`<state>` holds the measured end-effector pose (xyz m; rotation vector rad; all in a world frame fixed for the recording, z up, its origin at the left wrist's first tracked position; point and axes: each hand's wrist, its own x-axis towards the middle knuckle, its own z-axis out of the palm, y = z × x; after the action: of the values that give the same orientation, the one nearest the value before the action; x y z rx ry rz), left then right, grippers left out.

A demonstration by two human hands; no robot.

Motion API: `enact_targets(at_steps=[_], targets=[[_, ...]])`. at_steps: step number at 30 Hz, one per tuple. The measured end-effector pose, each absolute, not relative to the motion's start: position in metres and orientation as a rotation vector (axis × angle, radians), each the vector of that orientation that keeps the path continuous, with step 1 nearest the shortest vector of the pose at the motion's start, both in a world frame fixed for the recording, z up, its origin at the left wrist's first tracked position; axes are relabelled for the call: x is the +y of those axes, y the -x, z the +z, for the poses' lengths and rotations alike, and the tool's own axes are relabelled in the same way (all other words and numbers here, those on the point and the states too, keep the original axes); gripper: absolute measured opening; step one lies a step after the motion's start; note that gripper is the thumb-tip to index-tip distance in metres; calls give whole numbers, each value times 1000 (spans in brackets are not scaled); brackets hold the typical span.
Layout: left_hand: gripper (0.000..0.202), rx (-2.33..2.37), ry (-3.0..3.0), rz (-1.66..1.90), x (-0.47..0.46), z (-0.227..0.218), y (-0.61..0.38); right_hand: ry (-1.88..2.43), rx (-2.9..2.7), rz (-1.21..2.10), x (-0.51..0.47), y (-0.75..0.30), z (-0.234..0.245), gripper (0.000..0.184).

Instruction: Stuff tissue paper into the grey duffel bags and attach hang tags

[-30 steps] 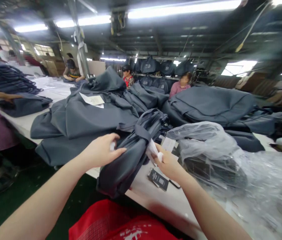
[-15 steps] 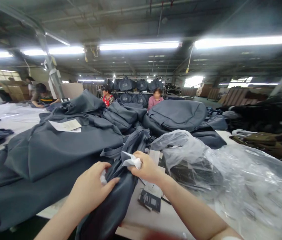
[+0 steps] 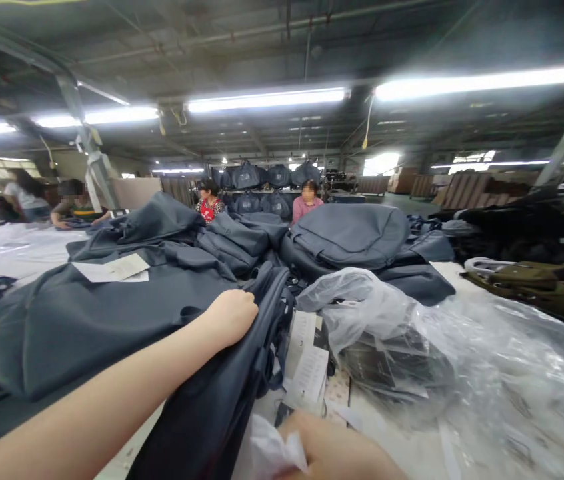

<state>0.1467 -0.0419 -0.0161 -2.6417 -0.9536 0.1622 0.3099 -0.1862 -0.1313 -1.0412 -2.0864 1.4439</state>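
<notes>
A dark blue-grey bag [image 3: 212,380] lies lengthwise in front of me, its fabric gathered in folds. My left hand [image 3: 235,313] is closed over its upper part, fingers curled down onto the cloth. Low in the view, my right hand [image 3: 332,447] grips crumpled white tissue paper [image 3: 272,443]; the hand is blurred and partly cut off by the lower edge. Printed white tags [image 3: 309,370] lie on the table just right of the bag. Above them sits a clear plastic bag [image 3: 357,293] with dark packets inside.
More dark bags [image 3: 352,233] are heaped across the table, and a white card [image 3: 112,268] rests on the left pile. Clear plastic sheeting [image 3: 522,373] spreads over the right side. Co-workers [image 3: 307,202] are at the far side. Olive bags [image 3: 527,280] lie far right.
My right hand has pulled back toward me and down with the white paper. My left hand has moved forward from the bag's near side and closed on its upper part.
</notes>
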Motion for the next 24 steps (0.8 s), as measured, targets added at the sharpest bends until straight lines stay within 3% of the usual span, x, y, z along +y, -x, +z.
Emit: enact_targets(at_steps=[3, 9, 12, 15, 20, 24], targets=[[25, -971, 2662, 242, -23, -23, -169, 1030, -1931, 1432, -188, -320, -120, 22], [31, -1233, 2557, 172, -10, -27, -164, 1016, -1707, 1318, -177, -336, -124, 25], [26, -1347, 2507, 138, -9, -21, -150, 1027, -1765, 956, -169, -334, -115, 24], [22, -1339, 2528, 122, -16, -12, -137, 1001, -1900, 512, -158, -319, -94, 5], [22, -1247, 2549, 20, -53, -2, -104, 705, -2422, 286, -134, -278, -74, 53], [31, -1297, 2454, -51, -107, -12, -47, 778, -2467, 255, -121, -255, -82, 54]])
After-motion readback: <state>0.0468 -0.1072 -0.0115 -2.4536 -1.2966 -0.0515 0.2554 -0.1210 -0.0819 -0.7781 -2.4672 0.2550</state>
